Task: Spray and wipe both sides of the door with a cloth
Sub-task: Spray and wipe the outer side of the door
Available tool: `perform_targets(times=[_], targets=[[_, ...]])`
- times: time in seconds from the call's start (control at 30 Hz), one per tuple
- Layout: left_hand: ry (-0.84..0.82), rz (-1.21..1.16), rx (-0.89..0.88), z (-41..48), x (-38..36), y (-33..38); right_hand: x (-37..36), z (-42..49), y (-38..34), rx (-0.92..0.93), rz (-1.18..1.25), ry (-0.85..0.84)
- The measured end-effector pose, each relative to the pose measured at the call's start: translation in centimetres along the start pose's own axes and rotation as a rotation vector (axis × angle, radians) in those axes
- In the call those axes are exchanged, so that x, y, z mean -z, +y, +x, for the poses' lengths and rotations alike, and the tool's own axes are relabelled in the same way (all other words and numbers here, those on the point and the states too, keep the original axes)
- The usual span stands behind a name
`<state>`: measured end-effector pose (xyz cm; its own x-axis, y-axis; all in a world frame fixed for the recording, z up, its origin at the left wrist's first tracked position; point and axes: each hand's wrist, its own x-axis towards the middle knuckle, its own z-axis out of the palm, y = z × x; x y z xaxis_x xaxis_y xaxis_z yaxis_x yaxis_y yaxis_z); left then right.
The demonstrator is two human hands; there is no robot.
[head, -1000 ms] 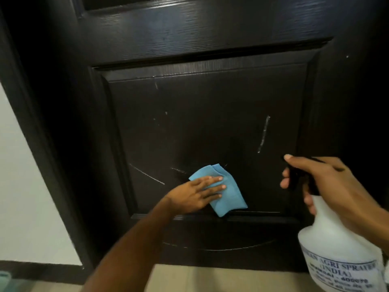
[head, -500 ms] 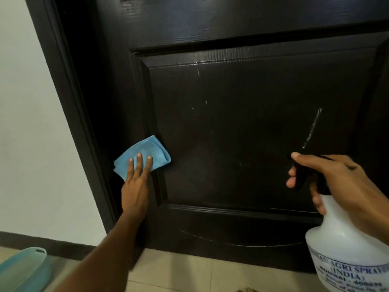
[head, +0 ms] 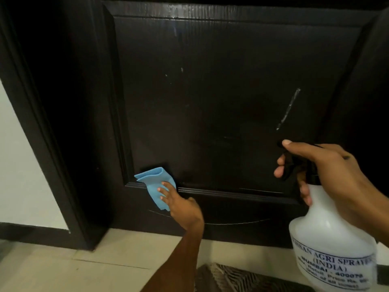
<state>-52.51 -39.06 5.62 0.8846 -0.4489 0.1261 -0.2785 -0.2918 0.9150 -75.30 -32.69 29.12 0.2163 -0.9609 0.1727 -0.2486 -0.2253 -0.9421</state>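
Note:
A dark brown panelled door fills most of the view, with pale streaks and scratches on its lower panel. My left hand presses a folded blue cloth flat against the door at the panel's lower left corner, over the moulding. My right hand grips the black trigger head of a white spray bottle, held in front of the door's lower right, a finger on top of the nozzle and others on the trigger.
The dark door frame stands at the left, next to a white wall with a dark skirting. Pale floor tiles lie below. A patterned mat sits at the bottom edge.
My left hand has slid the cloth from the door's left stile down and right to the panel's lower left corner. The view has dropped lower. The bottle stays in my right hand.

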Motion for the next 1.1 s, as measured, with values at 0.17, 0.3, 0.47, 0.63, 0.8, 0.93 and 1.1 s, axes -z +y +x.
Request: perform_targets(times=[0.17,0.3,0.47,0.63,0.8,0.93,1.1], targets=[[-0.132,0.078,-0.139,-7.9,-5.5,1.8,3.2,-0.1,0.8,0.005,-0.001,0.037],[-0.295,0.217,-0.325,-15.4,-10.4,3.7,6.4,-0.5,2.0,0.018,0.009,0.073],[-0.446,0.317,-0.635,-23.2,-16.4,4.9,10.8,-1.2,3.9,0.006,0.034,0.115],[-0.578,0.553,-1.025,-25.3,-20.4,4.3,14.4,-1.9,5.3,-0.021,0.015,0.191],[-0.660,1.051,-1.660,-16.1,-17.2,0.7,15.8,-2.3,5.8,-0.045,0.001,0.236],[-0.779,1.165,-1.812,-7.6,-12.5,-0.4,14.9,-1.7,5.5,-0.046,0.010,0.221],[-0.697,1.353,-1.965,-0.1,-5.3,-4.0,11.2,-1.1,4.0,-0.015,0.029,0.150]])
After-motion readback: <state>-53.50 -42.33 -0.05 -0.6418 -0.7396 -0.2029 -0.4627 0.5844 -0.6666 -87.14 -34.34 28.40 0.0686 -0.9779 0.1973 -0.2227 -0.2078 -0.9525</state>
